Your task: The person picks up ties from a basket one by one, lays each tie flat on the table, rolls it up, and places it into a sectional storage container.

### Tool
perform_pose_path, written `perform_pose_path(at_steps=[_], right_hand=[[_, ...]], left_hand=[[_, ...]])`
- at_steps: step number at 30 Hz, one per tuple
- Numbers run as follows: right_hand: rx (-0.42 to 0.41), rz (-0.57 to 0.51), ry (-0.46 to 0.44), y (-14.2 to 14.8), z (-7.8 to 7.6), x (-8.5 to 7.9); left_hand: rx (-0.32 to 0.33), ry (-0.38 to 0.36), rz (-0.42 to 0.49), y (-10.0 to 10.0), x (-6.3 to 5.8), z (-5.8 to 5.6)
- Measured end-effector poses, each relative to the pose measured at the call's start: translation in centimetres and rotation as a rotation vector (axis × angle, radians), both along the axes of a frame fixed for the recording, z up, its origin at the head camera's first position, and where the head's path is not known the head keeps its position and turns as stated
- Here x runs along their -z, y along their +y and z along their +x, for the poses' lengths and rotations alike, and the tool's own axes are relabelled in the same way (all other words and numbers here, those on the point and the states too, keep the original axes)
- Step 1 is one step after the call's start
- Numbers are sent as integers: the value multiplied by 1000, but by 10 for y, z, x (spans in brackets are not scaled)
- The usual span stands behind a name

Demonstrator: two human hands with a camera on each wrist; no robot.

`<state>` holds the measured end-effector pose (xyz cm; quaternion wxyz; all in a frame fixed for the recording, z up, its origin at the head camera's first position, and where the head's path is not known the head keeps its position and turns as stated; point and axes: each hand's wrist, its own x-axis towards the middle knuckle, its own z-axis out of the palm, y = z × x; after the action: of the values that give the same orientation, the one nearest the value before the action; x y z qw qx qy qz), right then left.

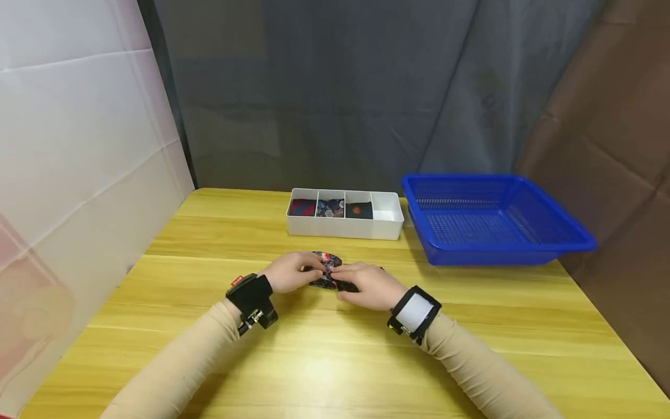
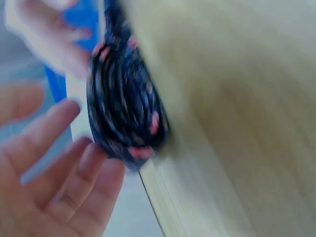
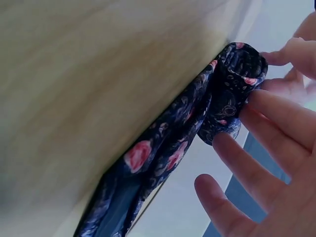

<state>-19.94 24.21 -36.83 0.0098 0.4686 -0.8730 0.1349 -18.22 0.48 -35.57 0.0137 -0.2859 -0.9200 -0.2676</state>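
Observation:
A dark necktie [image 1: 325, 257] with pink and red flowers lies on the table, partly wound into a roll. In the left wrist view the coiled layers of the necktie [image 2: 121, 98] show end-on; a flat tail of the necktie [image 3: 163, 138] trails from the roll in the right wrist view. My left hand [image 1: 293, 272] is at the roll's left side, its loosely bent fingertips right at the coil. From the right, my right hand [image 1: 373, 285] reaches over the tail, its fairly straight fingers [image 3: 266, 111] touching the roll. Both hands partly hide the necktie in the head view.
Behind the hands stands a white divided box [image 1: 345, 228]. Three compartments hold folded or rolled fabric pieces: red-and-blue [image 1: 302, 208], floral [image 1: 331, 208], dark with an orange spot [image 1: 359, 210]. A blue plastic basket [image 1: 502, 256] stands at the back right.

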Motion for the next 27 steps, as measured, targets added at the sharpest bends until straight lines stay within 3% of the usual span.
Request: perform_pose_path(at_steps=[3, 6, 9, 12, 17, 20, 24, 27], right_hand=[[10, -8, -18, 2, 0, 1], [19, -13, -46, 3, -1, 2], [22, -15, -70, 3, -2, 2], [23, -19, -86, 2, -3, 1], [2, -37, -116, -8, -6, -2], [-17, -45, -136, -16, -7, -2], [-42, -46, -160, -27, -11, -1], [-61, -46, -170, -37, -14, -1]], left_hand=[[-124, -114, 112, -9, -4, -7], [-215, -253, 202, -13, 1, -13], [-250, -385, 281, -13, 9, -18], [-263, -445, 340, -12, 13, -19], [-225, -464, 445, -21, 7, -14], [-211, -437, 450, -27, 1, -11], [-224, -330, 368, -34, -6, -7], [-216, -201, 294, -36, -12, -6]])
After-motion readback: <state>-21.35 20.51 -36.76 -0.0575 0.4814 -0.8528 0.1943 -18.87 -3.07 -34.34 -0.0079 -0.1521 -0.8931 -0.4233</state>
